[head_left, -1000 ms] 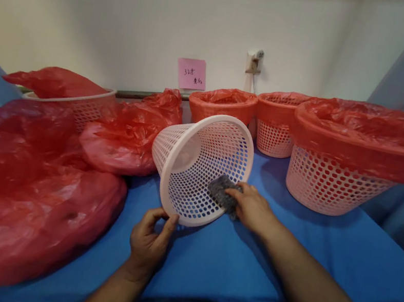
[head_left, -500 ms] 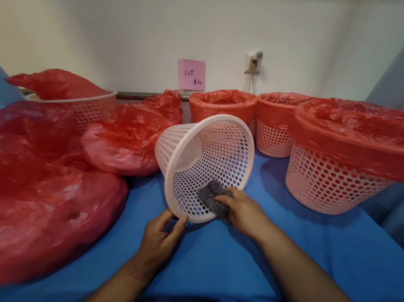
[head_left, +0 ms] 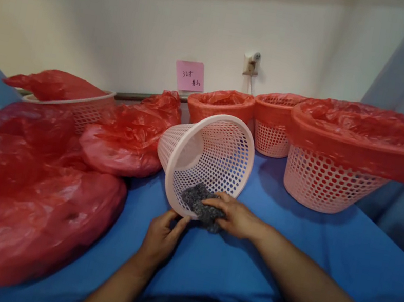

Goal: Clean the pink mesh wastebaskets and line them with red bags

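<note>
A pale pink mesh basket (head_left: 221,149) lies on its side on the blue table (head_left: 228,270), its mouth turned toward me. My right hand (head_left: 233,216) presses a grey cloth (head_left: 198,202) against the lower rim of the basket, fingers closed over the cloth. My left hand (head_left: 161,235) grips the bottom edge of that rim, thumb and fingers pinched on it.
Three pink baskets lined with red bags stand behind: a big one (head_left: 345,155) at right, two smaller ones (head_left: 273,122) (head_left: 220,105) by the wall. Loose red plastic bags (head_left: 22,192) fill the left side. A pink note (head_left: 189,76) hangs on the wall.
My right hand has slid the grey cloth leftward and down along the basket's rim. My left hand shifted slightly right, and the basket turned a little.
</note>
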Motion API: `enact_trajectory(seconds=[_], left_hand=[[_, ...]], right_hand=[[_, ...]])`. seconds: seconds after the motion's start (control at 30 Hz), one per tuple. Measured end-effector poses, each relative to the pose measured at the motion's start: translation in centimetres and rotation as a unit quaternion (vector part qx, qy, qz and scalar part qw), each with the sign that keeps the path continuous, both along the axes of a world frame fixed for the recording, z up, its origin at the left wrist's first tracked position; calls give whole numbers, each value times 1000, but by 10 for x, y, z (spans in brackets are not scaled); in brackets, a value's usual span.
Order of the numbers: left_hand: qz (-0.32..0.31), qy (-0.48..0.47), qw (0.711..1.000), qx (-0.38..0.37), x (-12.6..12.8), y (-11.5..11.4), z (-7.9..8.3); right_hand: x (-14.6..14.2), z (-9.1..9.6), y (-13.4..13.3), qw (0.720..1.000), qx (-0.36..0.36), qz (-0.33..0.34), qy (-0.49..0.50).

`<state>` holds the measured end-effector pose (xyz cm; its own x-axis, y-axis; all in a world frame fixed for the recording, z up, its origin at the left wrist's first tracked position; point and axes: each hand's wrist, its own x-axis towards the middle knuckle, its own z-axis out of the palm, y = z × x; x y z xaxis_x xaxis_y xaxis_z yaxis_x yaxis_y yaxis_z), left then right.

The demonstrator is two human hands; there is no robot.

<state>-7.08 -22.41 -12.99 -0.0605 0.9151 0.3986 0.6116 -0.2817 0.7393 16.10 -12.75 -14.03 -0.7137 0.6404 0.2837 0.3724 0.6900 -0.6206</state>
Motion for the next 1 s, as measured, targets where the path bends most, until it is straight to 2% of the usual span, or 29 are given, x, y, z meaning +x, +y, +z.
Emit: enact_trajectory(seconds=[0.07,0.13,0.2,0.27,0.37,0.47,0.53,0.6,0.7,0.77,0.83,0.9,1.0], left_hand=[[50,-2,997,54,-3,-4,3],[89,-16,992,91,-5,-6,5],[92,-29,991,97,-4,-5,5],[52,-27,997,55,-2,-1,3],[-30,-11,998,-46,2,5,-2],[-47,-17,995,-82,4,7,-5],[-30,-22,998,-57,3,4,-3],[-4,-17,1000,-9,2,0,2],[47,-8,997,56,0,-4,9],[58,-7,997,59,0,-3,9],[34,-7,999,21,1,1,5],[-9,-9,999,-36,3,5,0],[-37,-22,996,-77,4,7,-3]], right_hand=[[11,5,7,990,37,-121,-60],[22,9,14,965,63,-236,-93],[27,10,17,959,63,-264,-81],[23,6,16,974,47,-214,-55],[7,-1,8,998,5,-70,2],[-5,-5,2,998,-34,36,50],[-3,-3,4,999,-25,27,27],[6,2,9,998,4,-63,-27],[23,9,17,973,34,-216,-78],[27,10,18,967,34,-241,-78],[21,7,14,980,24,-190,-60],[9,1,8,996,-3,-90,-12],[-5,-4,1,998,-35,27,47]])
